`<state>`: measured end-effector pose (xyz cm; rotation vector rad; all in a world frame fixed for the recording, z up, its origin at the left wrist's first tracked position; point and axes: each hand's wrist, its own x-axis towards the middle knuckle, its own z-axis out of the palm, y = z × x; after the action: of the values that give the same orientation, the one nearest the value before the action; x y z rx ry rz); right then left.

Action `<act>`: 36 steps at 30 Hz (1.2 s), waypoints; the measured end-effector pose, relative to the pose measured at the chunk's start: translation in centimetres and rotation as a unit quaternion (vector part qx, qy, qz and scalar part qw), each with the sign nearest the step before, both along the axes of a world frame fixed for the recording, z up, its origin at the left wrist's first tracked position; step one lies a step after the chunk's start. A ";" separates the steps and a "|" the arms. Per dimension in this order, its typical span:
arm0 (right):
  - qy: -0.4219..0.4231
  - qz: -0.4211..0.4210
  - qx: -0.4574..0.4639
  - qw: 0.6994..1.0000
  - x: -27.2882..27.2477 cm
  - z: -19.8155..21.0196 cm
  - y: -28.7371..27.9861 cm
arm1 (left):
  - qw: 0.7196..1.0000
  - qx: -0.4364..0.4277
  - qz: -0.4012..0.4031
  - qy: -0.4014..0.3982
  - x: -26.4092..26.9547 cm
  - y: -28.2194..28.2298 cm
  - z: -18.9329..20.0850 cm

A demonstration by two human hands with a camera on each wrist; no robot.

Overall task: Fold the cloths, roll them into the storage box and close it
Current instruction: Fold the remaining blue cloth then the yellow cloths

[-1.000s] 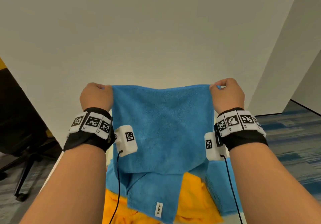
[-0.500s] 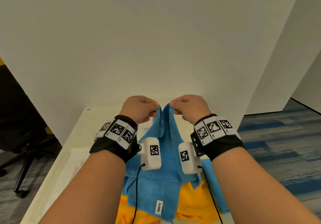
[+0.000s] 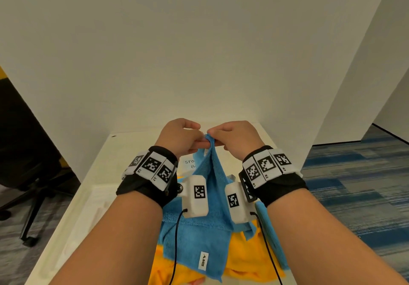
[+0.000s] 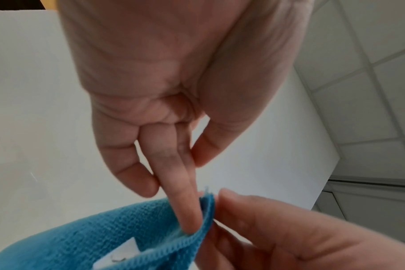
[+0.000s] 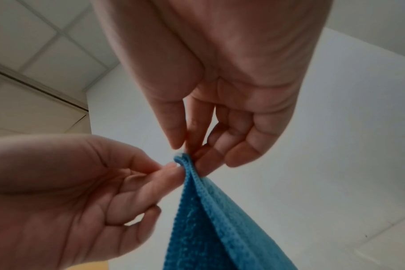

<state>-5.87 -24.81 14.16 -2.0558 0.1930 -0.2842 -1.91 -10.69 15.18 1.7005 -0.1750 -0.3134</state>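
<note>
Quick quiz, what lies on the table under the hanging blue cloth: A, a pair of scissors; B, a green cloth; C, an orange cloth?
C: an orange cloth lies on the table beneath the blue cloth, whose corners the left hand and right hand hold together.

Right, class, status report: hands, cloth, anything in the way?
Left hand and right hand pinch blue cloth corners together. Cloth hangs doubled. Nothing blocking.

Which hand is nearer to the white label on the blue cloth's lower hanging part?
Neither, clearly. The left hand and right hand both pinch the blue cloth at its top corners, far above the white label.
</note>
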 end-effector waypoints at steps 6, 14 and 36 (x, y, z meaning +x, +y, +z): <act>0.004 0.003 -0.069 0.998 -0.3 0.2 -0.3 | 0.999 -0.003 -0.040 0.024 -0.6 0.2 1.1; -0.061 -0.010 -0.156 0.986 -0.2 0.7 -1.0 | 0.989 0.104 -0.087 -0.056 -0.4 0.6 0.9; -0.220 -0.138 -0.118 0.958 -0.9 2.4 -5.3 | 0.954 0.161 -0.118 -0.223 1.6 1.8 -1.4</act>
<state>-6.75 -30.07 16.60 -2.1368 0.1761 -0.9672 -0.30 -8.86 13.78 2.0624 -0.6980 -0.1309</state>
